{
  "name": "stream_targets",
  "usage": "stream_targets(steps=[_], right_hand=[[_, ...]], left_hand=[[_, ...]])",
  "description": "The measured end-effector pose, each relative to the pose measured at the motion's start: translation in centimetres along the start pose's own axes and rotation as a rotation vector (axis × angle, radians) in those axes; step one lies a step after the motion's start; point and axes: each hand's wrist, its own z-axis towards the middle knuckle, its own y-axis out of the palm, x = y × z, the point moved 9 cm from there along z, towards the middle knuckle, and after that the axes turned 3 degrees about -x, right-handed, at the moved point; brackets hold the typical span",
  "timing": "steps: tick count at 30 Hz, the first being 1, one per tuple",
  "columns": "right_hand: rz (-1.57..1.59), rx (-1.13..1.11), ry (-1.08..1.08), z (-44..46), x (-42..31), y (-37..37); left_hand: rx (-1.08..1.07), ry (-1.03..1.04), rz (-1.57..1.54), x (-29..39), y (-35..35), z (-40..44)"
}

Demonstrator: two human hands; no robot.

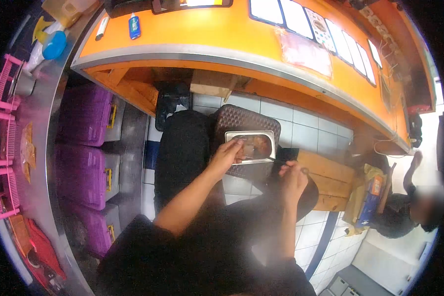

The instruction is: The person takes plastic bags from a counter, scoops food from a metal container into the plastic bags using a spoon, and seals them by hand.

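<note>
A rectangular metal tray (228,146) rests on a dark brown woven stool (246,117) between my knees. Brownish food (262,146) lies inside it, too blurred to name. My left hand (228,157) is closed at the tray's left side, fingers over its edge; whether they grip the tray or something inside is unclear. To the right of the tray, my right hand (293,176) is wrapped round the dark handle of a thin utensil (279,161), whose far end reaches the tray's lower right corner.
An orange counter (207,34) with tablets (297,18) and a blue bottle (134,26) spans the front. Purple-fronted drawers (86,177) and a steel surface (42,133) stand left. At right are a wooden bench (325,180), a box (371,200) and another person (397,209).
</note>
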Motion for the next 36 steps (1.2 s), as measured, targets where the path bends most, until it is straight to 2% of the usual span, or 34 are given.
stream_targets(steps=[1, 3, 4, 6, 7, 9, 10, 12, 13, 15, 18, 24, 26, 29, 30, 32, 33, 34, 36], right_hand=[[-0.002, -0.004, 0.0, -0.4, -0.7, 0.2], [-0.343, -0.205, -0.319, -1.7, -4.9, 2.6], [-0.344, -0.205, -0.32, -1.8, -5.4, 2.7], [-0.292, -0.179, -0.463, -2.5, -7.2, 2.8], [-0.294, -0.181, -0.464, -2.7, -6.8, 2.8], [-0.013, -0.019, -0.207, -1.9, -3.3, 0.5], [-0.013, -0.02, -0.208, -1.8, -2.8, 0.5], [0.166, 0.165, 0.014, -1.3, 0.0, -1.4], [0.166, 0.164, 0.013, -1.2, 0.1, -1.2], [0.457, 0.272, 0.151, -1.4, 1.8, -1.4], [0.631, 0.296, 0.247, -1.7, 4.3, -1.7], [0.793, 0.313, 0.208, -1.5, 5.8, -2.6], [0.759, 0.312, 0.216, -1.2, 7.1, -2.4], [0.347, 0.196, 0.257, -0.3, 7.4, -0.6], [0.353, 0.199, 0.257, -0.7, 7.0, -0.4], [-0.229, -0.245, 0.252, -0.8, 5.3, 3.3], [-0.549, -0.298, 0.225, -1.0, 2.7, 3.9], [-0.541, -0.298, 0.22, -1.2, 1.9, 4.1], [-0.53, -0.359, 0.443, -2.9, 3.3, 3.9]], left_hand=[[-0.014, -0.042, -0.117, -0.5, 0.1, -0.1], [-0.022, -0.073, -0.24, -0.7, 0.3, -0.2], [-0.031, -0.103, -0.361, -0.9, 0.5, -0.2], [-0.054, -0.114, -0.415, -1.1, 0.5, 0.0], [-0.077, -0.126, -0.468, -1.3, 0.7, 0.1], [-0.104, -0.12, -0.453, -1.2, 0.8, 0.1], [-0.128, -0.113, -0.435, -1.0, 1.0, 0.0], [-0.117, -0.117, -0.432, -0.9, 1.0, -0.1], [-0.107, -0.124, -0.427, -0.9, 0.9, -0.2], [-0.102, -0.117, -0.456, -0.5, 1.1, -0.5], [-0.106, -0.11, -0.494, -0.5, 0.9, -0.3], [-0.139, -0.113, -0.55, 0.5, 1.2, -0.6], [-0.129, -0.089, -0.545, 1.4, 1.0, -0.9], [-0.196, -0.123, -0.599, 2.0, 1.7, -1.5], [-0.196, -0.124, -0.593, 2.2, 1.9, -1.8], [-0.189, -0.101, -0.57, 3.2, 2.3, -2.4], [-0.19, -0.096, -0.559, 3.2, 2.2, -2.5], [-0.182, -0.089, -0.542, 2.9, 2.1, -2.6], [-0.177, -0.086, -0.519, 2.3, 2.4, -3.0]])
